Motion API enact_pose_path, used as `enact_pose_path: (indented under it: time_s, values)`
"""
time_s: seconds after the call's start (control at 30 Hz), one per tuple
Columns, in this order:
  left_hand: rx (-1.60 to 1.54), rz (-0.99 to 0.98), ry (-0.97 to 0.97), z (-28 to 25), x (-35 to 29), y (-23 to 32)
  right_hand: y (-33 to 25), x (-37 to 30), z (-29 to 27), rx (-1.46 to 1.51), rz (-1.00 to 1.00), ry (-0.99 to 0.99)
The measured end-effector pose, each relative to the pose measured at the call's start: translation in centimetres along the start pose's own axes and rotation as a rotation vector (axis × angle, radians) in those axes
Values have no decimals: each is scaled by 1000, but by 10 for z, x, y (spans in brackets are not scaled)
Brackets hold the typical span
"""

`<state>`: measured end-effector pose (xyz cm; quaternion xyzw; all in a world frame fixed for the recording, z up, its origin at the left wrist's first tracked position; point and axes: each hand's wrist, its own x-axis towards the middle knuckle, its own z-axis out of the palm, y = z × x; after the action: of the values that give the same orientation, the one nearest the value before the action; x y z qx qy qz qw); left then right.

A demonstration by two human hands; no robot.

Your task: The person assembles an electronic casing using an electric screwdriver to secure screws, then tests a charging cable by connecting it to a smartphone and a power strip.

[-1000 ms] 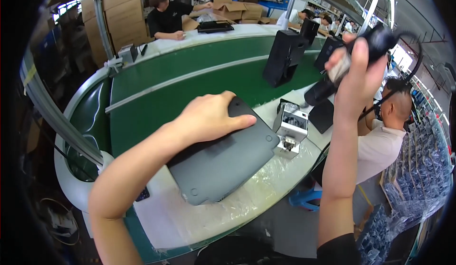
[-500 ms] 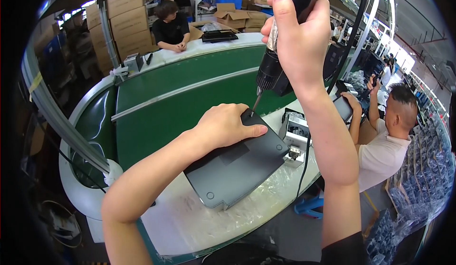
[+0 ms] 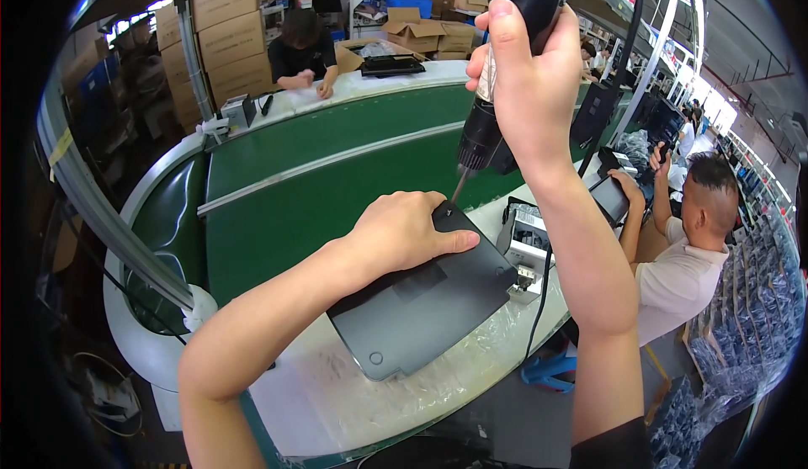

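Dark grey, flat rectangular casing (image 3: 433, 296) under the left hand (image 3: 400, 229), black cylindrical electric screwdriver (image 3: 480, 137) in the right hand (image 3: 534, 90).
Casing lies below the right hand; left hand spread on it, thumb on top, fingertips hidden, can't tell if gripping or only pressing. Right hand wrapped round the screwdriver, tilted, thin metal bit (image 3: 459, 185) at casing's far corner, just beside left fingers. Silver open-sided metal box (image 3: 528, 242) between casing and right forearm; white worktop (image 3: 316, 393) below left hand, green conveyor belt (image 3: 337, 153) beyond it, white-shirted co-worker (image 3: 673, 288) right of right forearm.
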<state>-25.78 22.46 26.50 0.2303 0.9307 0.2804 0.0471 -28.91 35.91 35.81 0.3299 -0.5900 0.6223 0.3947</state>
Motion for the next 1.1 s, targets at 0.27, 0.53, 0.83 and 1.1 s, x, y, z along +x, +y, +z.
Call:
enact_pose_path:
  time_s: [0.27, 0.53, 0.83, 1.1]
  values:
    - [-3, -28, -27, -1, -1, 2, 4, -6, 10, -20, 20, -22]
    - [74, 23, -70, -5, -6, 0, -1, -11, 0, 116, -5, -59]
    - [-1199, -175, -81, 30, -65, -146, 9, -113, -158, -472, -39, 381]
    - [-405, -80, 633, 192, -170, -242, 103, -215, -199, -499, 106, 429]
